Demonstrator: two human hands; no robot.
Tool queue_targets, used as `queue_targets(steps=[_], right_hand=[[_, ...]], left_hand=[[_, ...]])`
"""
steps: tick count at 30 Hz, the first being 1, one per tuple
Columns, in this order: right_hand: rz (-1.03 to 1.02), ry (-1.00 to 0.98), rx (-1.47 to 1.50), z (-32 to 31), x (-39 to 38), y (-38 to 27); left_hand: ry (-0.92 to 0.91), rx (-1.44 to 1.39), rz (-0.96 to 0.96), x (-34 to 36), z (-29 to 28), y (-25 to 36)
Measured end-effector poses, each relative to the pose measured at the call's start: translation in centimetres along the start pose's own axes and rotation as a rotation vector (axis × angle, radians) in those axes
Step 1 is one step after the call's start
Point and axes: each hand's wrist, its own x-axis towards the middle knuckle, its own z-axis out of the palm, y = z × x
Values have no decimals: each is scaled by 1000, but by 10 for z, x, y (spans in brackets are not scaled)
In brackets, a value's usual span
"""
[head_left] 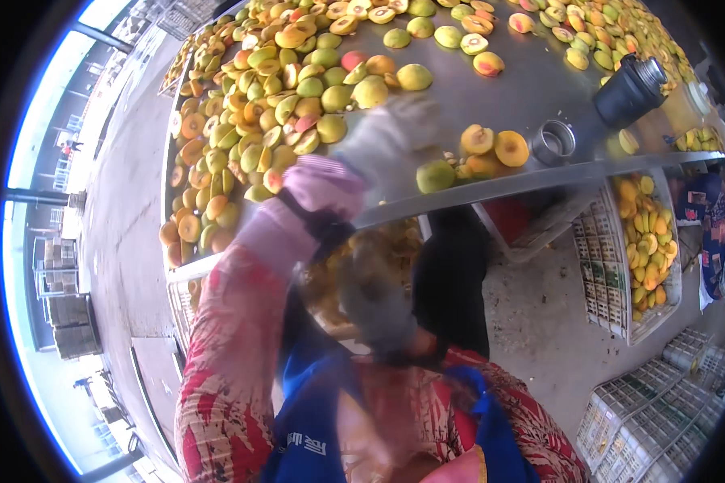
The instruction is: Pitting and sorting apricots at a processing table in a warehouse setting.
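Observation:
My left hand [395,135], in a pale glove with a lilac cuff, reaches over the near edge of the metal table [379,211]. Its fingers are smeared by motion, and whether they hold anything cannot be made out. Just beyond it lie yellow-green peaches [370,92], many of them cut in half. To its right, a few peach halves [511,149] and a green peach [435,176] rest by the edge. Lower and nearer my body, my right hand [372,294] in a grey glove is blurred too. It hovers above a container of peaches [399,249] below the table edge.
A steel cup [554,142] and a dark flask lying on its side [630,91] are on the table's right. Under it stands a white crate of peach pieces [632,249], with a reddish-lined crate [524,217] beside it. Stacked plastic crates [652,419] occupy the lower right floor.

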Motion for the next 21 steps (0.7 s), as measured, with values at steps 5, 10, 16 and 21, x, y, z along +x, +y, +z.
queue_targets(steps=[5,10,16,21], right_hand=[[248,-2,439,-4,0,-15],[509,21,771,-23,4,-24],[532,-89,561,-16,-1,-29],[497,-76,601,-17,4,-32]], left_hand=[[-237,-195,214,59,53,41],[-328,-38,237,30,36,10],[-524,-325,-288,-70,-41,-47],[-259,-142,-673,-10,-9,-49]])
